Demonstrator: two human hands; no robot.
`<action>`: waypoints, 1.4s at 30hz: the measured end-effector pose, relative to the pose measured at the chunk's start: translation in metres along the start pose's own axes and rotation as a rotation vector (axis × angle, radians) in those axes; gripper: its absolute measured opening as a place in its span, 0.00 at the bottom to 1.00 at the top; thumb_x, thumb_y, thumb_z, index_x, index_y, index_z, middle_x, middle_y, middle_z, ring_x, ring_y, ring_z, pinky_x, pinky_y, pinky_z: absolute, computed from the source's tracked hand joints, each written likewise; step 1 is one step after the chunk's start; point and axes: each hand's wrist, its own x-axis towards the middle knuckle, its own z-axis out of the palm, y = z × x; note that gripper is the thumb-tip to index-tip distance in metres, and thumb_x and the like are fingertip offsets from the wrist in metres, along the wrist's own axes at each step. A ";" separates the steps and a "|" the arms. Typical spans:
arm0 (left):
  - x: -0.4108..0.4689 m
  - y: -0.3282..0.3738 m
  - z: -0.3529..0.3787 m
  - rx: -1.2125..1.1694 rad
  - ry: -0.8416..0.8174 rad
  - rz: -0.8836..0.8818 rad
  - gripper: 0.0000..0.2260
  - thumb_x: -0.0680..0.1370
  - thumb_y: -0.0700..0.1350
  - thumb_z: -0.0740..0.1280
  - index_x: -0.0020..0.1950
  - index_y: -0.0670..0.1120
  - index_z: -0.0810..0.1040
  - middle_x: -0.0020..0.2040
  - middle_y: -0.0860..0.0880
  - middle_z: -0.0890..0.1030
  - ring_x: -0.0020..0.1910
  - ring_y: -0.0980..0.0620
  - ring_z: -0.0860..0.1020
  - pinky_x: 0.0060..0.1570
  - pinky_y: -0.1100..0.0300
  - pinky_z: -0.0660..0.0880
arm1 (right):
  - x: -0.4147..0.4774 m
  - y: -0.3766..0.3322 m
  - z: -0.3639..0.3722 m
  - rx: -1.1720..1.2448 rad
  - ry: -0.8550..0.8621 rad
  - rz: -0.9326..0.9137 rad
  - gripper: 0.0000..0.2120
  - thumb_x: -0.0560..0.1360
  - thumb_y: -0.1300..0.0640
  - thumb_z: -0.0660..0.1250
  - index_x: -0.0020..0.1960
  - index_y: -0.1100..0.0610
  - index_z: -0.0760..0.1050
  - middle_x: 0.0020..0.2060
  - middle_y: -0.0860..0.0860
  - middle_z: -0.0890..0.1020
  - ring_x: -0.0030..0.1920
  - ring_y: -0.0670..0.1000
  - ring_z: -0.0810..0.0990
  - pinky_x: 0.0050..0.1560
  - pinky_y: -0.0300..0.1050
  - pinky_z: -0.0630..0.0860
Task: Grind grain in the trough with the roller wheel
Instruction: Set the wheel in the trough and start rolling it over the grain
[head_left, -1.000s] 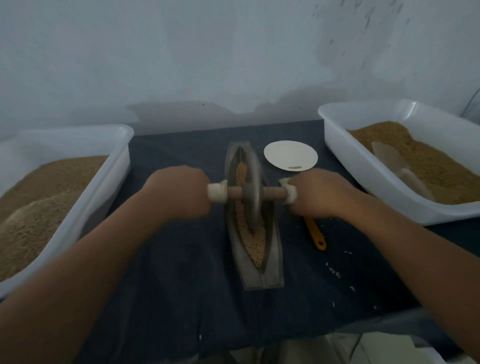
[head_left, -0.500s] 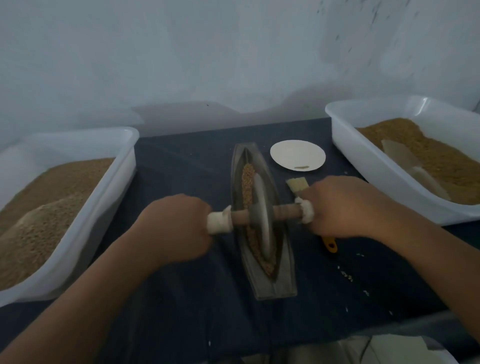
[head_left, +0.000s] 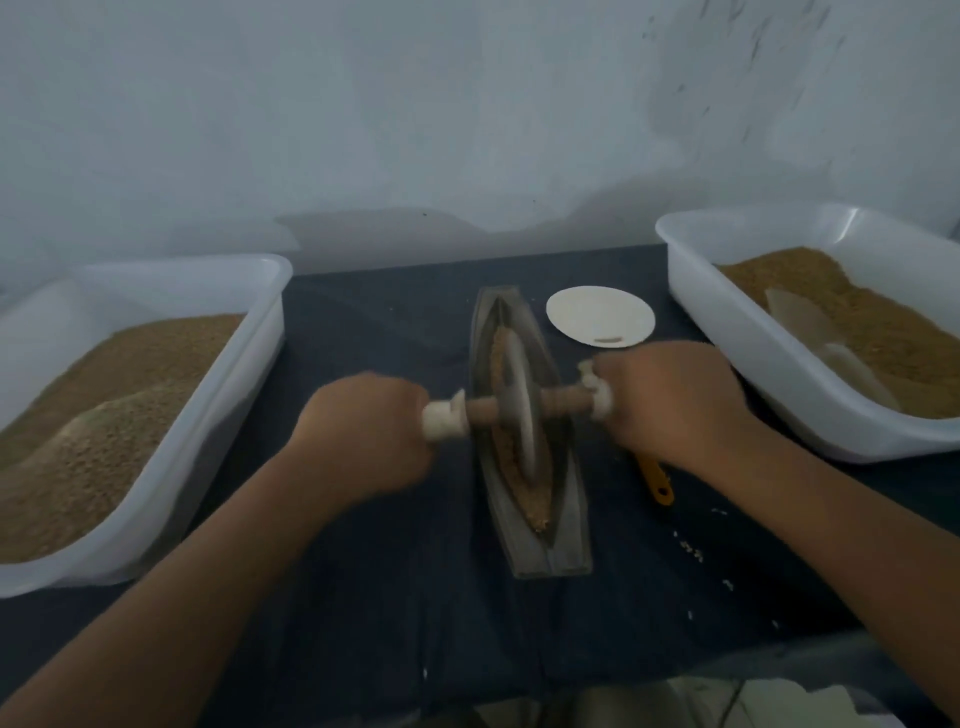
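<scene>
Leftmost, at nine o'clock from the trough, a white plastic tub (head_left: 171, 462) holds heaped tan meal (head_left: 104, 415). Next, the left hand (head_left: 363, 436) curls round one pale end of the wooden axle (head_left: 483, 410). At centre, the grey disc of the roller wheel (head_left: 522, 415) stands upright in the boat-shaped trough (head_left: 569, 535), on a strip of coarse grain (head_left: 535, 504). The right hand (head_left: 670, 400) grips the other end. A round white plate (head_left: 600, 314) lies at one o'clock, and a second tub (head_left: 753, 374) at three. Dark blue cloth (head_left: 363, 597) covers the tabletop. A pale, scuffed wall (head_left: 415, 130) stands behind.
</scene>
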 end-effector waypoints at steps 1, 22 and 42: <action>-0.016 0.001 0.002 -0.015 0.027 0.017 0.10 0.67 0.61 0.64 0.34 0.56 0.70 0.30 0.57 0.74 0.29 0.58 0.72 0.28 0.60 0.65 | -0.016 0.001 0.000 -0.036 0.040 -0.025 0.10 0.74 0.44 0.71 0.42 0.48 0.73 0.28 0.40 0.65 0.28 0.39 0.62 0.31 0.35 0.65; -0.006 0.002 0.014 0.075 0.186 -0.042 0.13 0.68 0.58 0.65 0.31 0.55 0.64 0.26 0.56 0.66 0.24 0.57 0.61 0.27 0.63 0.55 | -0.004 -0.002 0.000 -0.043 0.181 -0.098 0.22 0.68 0.45 0.72 0.33 0.43 0.57 0.24 0.42 0.64 0.25 0.40 0.62 0.25 0.38 0.60; 0.029 0.003 0.005 0.037 0.044 -0.092 0.09 0.71 0.57 0.65 0.36 0.54 0.72 0.34 0.55 0.76 0.31 0.53 0.73 0.32 0.58 0.69 | 0.022 -0.005 0.001 -0.068 0.109 0.001 0.16 0.76 0.47 0.70 0.36 0.45 0.65 0.29 0.44 0.71 0.29 0.45 0.71 0.31 0.45 0.73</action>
